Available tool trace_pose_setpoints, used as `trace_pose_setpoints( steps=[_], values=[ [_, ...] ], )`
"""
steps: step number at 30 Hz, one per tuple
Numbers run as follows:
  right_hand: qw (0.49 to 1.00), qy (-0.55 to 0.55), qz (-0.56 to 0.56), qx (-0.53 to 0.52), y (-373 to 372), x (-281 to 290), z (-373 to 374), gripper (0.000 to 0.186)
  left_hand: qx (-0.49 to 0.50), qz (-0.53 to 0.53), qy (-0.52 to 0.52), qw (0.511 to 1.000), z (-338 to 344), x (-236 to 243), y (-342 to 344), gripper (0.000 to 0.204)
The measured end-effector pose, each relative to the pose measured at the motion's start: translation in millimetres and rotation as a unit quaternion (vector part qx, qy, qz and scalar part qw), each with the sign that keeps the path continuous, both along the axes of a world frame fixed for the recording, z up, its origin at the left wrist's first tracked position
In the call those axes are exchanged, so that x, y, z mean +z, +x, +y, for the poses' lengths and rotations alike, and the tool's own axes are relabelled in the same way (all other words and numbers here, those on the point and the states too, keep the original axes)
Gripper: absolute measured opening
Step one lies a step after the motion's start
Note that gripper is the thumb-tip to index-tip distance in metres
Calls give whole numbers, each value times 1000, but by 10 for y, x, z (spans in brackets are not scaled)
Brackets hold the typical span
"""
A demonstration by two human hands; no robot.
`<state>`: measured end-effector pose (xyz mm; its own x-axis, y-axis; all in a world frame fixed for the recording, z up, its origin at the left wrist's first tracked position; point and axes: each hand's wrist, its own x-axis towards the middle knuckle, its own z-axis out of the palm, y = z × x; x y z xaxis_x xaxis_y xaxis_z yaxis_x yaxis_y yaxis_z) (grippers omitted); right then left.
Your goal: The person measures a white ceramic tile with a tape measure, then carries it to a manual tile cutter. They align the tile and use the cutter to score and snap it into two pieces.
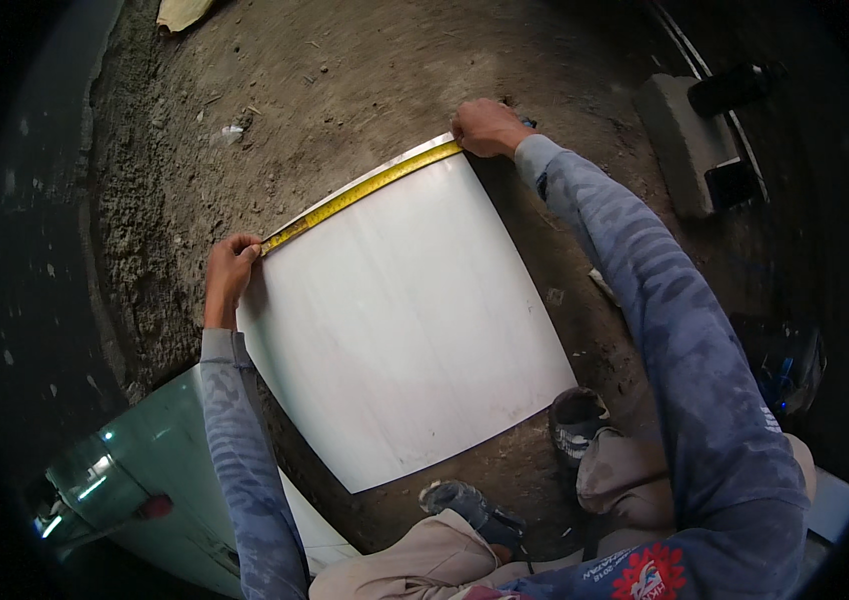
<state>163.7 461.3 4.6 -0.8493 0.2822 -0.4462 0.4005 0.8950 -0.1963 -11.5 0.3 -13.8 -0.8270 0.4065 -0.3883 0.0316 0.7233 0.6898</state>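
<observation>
A yellow tape measure (365, 190) is stretched along the far edge of a white sheet panel (405, 320) that lies on the dirt ground. My left hand (231, 268) pinches the tape's end at the sheet's far left corner. At the far right corner my right hand (490, 128) is closed around the other end, where the tape's case seems to be, mostly hidden by the fingers. Between the two hands the yellow blade runs nearly straight, just inside the sheet's edge.
My shoes (577, 425) stand by the sheet's near edge. A greenish glossy panel (165, 470) lies at the lower left. On the right is a grey block (680, 150) with a dark bottle-like object (730, 90) on it. A dark wall (45, 250) borders the left side.
</observation>
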Motion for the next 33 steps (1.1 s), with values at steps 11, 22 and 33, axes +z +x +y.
trace_pose_setpoints(
  steps=[11, 22, 33],
  values=[
    [999, -38, 3, -3, -1, 26, 11, 21, -18, 45, -72, 996, 84, 141, 95, 15],
    [1000, -21, -5, -14, -61, -127, 55, 20, 11, 18, -22, 1000, 32, 49, 104, 11],
    [999, 3, -3, 49, -62, -30, 43, 22, 5, 73, -60, 995, 18, 55, 90, 16]
  ],
)
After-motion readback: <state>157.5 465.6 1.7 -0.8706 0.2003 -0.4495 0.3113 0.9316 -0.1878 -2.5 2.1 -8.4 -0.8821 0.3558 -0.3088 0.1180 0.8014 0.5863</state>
